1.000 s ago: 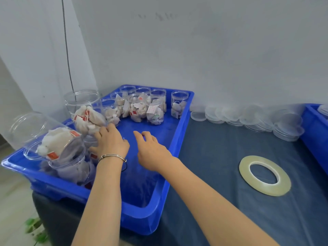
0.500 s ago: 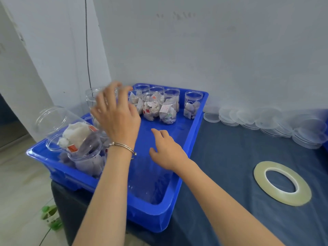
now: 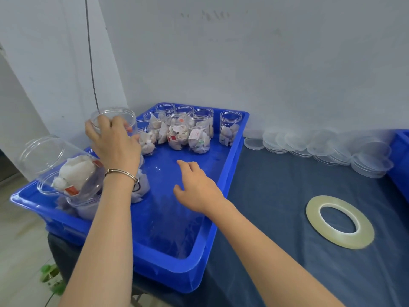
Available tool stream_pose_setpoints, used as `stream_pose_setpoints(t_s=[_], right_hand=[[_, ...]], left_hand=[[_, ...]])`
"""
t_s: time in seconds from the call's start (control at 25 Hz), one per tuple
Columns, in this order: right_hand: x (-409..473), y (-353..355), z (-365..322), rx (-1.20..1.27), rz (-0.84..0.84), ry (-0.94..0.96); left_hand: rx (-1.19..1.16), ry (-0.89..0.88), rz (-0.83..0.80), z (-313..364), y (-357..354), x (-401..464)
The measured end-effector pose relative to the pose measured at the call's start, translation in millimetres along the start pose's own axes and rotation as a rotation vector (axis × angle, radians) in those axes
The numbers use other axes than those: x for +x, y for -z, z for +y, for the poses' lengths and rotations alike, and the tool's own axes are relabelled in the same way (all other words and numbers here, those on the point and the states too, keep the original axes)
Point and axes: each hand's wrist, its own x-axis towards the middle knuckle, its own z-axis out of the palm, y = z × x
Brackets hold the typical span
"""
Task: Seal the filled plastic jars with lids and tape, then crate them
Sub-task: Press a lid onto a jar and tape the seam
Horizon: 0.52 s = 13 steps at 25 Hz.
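Observation:
A blue tray on the dark table holds several clear plastic jars filled with white tea bags, all without lids. My left hand grips one filled jar by its side, held above the tray's left part. My right hand hovers over the bare tray floor, fingers relaxed, holding nothing. A tilted jar leans on others at the tray's near-left corner. Clear lids lie in overlapping stacks along the wall. A flat roll of clear tape lies on the table to the right.
Another blue crate shows at the right edge. The wall stands close behind the tray, with a thin dark cable hanging down it. The table's left edge drops to a floor with a green plant below.
My left hand has risen from the jars at the tray's left and now holds a jar lifted above them. My right hand stayed over the tray floor.

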Motion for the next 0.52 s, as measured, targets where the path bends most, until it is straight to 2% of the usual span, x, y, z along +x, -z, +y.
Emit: stream_pose_setpoints(t_s=[0.16,0.36,0.52], right_hand=[[1,-1,3,0.132,0.096,0.009],[-13,16,11,0.745,0.383,0.092],[-38,44,45,0.798,0.629,0.109]], left_hand=[[-0.180,-0.109,0.087,15,6,-17],[-0.395,-0.301,0.078,77,23,-54],[-0.614,-0.467,-0.026,137,29,-96]])
